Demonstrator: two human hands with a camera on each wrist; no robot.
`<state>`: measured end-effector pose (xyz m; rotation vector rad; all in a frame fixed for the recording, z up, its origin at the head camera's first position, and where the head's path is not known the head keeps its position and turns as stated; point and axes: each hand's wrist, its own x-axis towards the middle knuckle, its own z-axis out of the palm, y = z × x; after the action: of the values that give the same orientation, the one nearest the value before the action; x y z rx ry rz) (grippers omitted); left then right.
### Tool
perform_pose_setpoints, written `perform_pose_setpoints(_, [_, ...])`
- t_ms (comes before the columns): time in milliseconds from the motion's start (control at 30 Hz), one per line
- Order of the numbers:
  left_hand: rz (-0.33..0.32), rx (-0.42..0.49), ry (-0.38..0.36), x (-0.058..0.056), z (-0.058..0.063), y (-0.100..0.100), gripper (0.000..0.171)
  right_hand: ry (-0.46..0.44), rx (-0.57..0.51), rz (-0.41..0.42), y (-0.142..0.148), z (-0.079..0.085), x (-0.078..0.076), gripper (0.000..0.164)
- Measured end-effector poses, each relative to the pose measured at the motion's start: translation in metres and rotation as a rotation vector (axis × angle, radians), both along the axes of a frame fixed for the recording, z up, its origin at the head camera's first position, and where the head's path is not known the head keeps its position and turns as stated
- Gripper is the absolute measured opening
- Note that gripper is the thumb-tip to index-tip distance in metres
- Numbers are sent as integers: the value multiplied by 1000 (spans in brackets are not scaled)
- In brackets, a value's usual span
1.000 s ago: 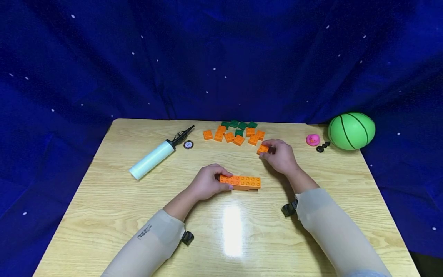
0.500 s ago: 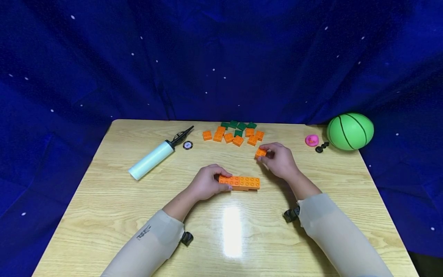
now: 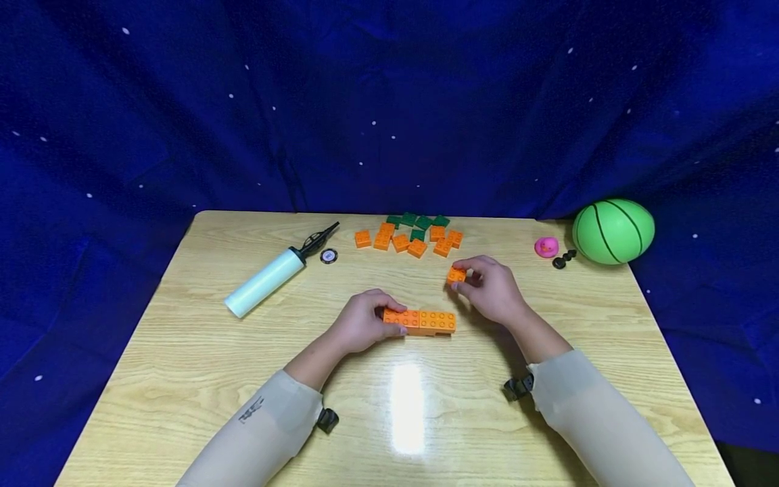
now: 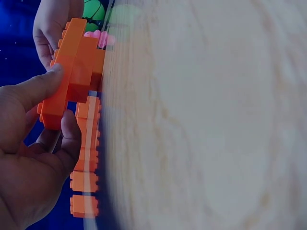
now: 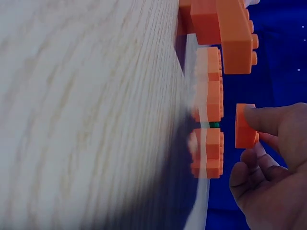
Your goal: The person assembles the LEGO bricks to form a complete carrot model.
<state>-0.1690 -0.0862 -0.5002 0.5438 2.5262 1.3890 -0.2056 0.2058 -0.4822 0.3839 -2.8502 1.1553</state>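
My left hand [image 3: 362,323] grips the left end of a stepped build of orange toy building bricks [image 3: 433,323], thumb on the near side and fingers on the far side. Its top row is two long studded bricks end to end; in the left wrist view, shorter bricks [image 4: 85,72] show stacked beneath that row. With thumb and fingers, my right hand [image 3: 494,292] pinches a small orange brick [image 3: 456,275] behind the right end of the build and apart from it. In the right wrist view that brick [image 5: 245,129] is held above the table.
Loose orange bricks [image 3: 416,248] and green bricks [image 3: 423,222] lie along the table's back edge. A hand pump [image 3: 264,283] and a poker chip [image 3: 328,256] are at left. Back right are a pink rubber duck [image 3: 546,247], a small black object [image 3: 560,262] and a green ball [image 3: 613,231].
My right hand has drawn the small orange brick slightly left and nearer to me, away from the loose bricks. The left hand and the build have stayed in place.
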Motion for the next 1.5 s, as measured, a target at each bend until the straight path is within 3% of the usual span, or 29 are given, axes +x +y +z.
perform_pose_setpoints(667, [8, -6, 7, 1, 3, 1, 30, 28, -3, 143, 0, 14, 32, 34])
perform_pose_setpoints(1500, [18, 10, -5, 2, 2, 1, 30, -11, 6, 232, -3, 17, 59, 39])
